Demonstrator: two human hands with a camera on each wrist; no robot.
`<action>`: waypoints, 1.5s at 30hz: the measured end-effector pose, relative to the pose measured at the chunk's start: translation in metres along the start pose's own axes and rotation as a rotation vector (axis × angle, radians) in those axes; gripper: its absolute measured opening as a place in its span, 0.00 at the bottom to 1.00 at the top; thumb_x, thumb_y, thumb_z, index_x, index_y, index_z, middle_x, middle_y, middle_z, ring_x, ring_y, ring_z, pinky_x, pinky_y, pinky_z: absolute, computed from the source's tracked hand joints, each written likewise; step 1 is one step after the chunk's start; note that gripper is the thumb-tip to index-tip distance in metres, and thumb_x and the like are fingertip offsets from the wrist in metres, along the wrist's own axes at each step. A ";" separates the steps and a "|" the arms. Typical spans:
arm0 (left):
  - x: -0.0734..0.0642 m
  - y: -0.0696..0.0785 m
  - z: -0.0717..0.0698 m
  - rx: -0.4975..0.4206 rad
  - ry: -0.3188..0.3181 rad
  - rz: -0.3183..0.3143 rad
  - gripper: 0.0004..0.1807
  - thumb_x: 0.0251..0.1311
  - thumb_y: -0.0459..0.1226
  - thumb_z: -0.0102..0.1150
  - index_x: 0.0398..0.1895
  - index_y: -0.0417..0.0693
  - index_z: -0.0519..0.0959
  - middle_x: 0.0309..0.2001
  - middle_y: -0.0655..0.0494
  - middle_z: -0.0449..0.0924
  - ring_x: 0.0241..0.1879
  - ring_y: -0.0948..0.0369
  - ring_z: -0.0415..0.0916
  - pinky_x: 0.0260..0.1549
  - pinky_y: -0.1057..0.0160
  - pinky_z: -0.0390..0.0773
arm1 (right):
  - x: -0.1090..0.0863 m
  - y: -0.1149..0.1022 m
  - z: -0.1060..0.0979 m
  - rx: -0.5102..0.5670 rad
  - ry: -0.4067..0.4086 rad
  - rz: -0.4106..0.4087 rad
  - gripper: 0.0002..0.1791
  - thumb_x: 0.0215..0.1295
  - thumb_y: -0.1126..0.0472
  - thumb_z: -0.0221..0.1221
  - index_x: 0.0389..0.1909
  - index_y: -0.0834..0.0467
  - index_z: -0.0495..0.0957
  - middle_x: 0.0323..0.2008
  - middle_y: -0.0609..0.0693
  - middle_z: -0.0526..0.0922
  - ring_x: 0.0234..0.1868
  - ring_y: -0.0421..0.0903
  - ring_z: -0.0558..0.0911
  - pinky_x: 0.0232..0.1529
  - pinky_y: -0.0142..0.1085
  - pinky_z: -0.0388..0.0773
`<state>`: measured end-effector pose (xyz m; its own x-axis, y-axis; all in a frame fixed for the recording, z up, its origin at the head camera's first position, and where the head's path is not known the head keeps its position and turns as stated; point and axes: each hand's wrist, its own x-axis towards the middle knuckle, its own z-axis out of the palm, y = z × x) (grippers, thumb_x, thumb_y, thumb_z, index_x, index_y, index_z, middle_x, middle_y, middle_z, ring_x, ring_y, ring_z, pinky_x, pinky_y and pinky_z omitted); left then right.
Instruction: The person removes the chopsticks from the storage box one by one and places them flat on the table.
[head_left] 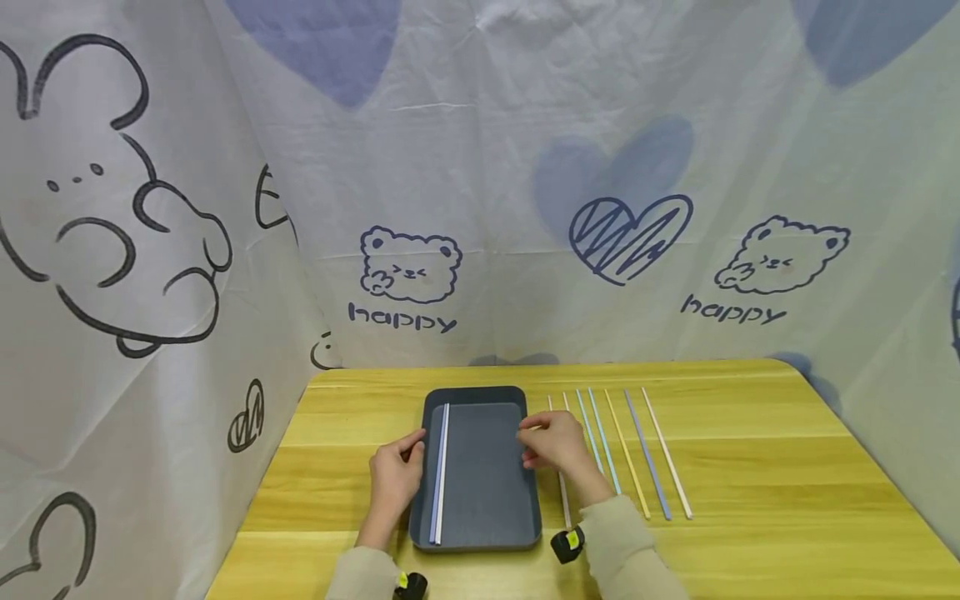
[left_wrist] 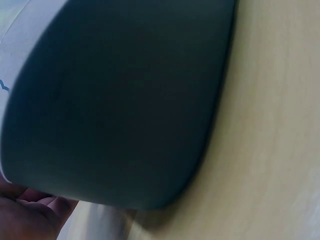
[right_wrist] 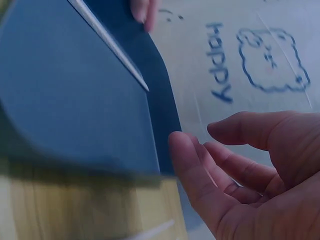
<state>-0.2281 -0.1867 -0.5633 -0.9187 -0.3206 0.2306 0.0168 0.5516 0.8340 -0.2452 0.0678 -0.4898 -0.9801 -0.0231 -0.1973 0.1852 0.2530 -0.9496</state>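
A dark grey rectangular tray (head_left: 483,533) lies on the wooden table. Along its left side, a white stick (head_left: 443,475) and a blue-violet stick (head_left: 436,492) lie side by side lengthwise. My left hand (head_left: 395,477) is at the tray's left edge, fingertips at the rim. In the left wrist view the tray's dark side (left_wrist: 125,110) hides most of that hand's fingers. Across from it, my right hand (head_left: 557,442) is at the right rim. The right wrist view shows this hand (right_wrist: 250,175) with thumb and fingers apart, nothing between them, fingertips close to the rim.
Right of the tray, several thin sticks lie roughly parallel on the table (head_left: 772,467), among them a yellow stick (head_left: 628,454), a blue-violet stick (head_left: 648,454) and a white stick (head_left: 667,454). A printed curtain (head_left: 510,275) hangs behind the table and along its sides.
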 end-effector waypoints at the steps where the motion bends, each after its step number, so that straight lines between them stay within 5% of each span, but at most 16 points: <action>1: 0.000 0.000 0.000 0.002 0.002 -0.001 0.13 0.70 0.31 0.63 0.54 0.42 0.89 0.53 0.42 0.89 0.53 0.49 0.87 0.43 0.59 0.85 | -0.001 -0.001 0.005 -0.012 -0.011 -0.010 0.12 0.64 0.70 0.64 0.47 0.69 0.86 0.33 0.65 0.88 0.19 0.43 0.84 0.26 0.41 0.88; 11: 0.000 0.000 -0.003 0.007 0.013 0.013 0.13 0.70 0.31 0.64 0.54 0.41 0.89 0.52 0.41 0.89 0.50 0.49 0.88 0.40 0.62 0.85 | -0.010 -0.001 0.063 -0.054 -0.140 -0.052 0.09 0.60 0.70 0.66 0.40 0.70 0.85 0.29 0.57 0.87 0.18 0.42 0.83 0.24 0.40 0.87; 16: -0.001 -0.001 -0.002 0.016 0.016 0.022 0.13 0.70 0.30 0.64 0.53 0.41 0.89 0.51 0.41 0.90 0.48 0.50 0.88 0.38 0.64 0.84 | -0.013 0.003 0.082 -0.054 -0.145 -0.019 0.05 0.57 0.72 0.66 0.35 0.69 0.85 0.26 0.64 0.87 0.17 0.43 0.84 0.23 0.42 0.87; 45: -0.001 -0.003 0.000 -0.009 0.001 0.028 0.13 0.69 0.30 0.63 0.53 0.41 0.89 0.50 0.41 0.90 0.44 0.54 0.88 0.33 0.71 0.81 | -0.016 0.015 0.114 -0.087 -0.142 0.030 0.03 0.56 0.74 0.67 0.32 0.69 0.84 0.21 0.60 0.86 0.17 0.49 0.87 0.22 0.41 0.86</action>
<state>-0.2269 -0.1882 -0.5657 -0.9173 -0.3061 0.2546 0.0461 0.5536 0.8315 -0.2183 -0.0386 -0.5291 -0.9529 -0.1495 -0.2639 0.2014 0.3386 -0.9191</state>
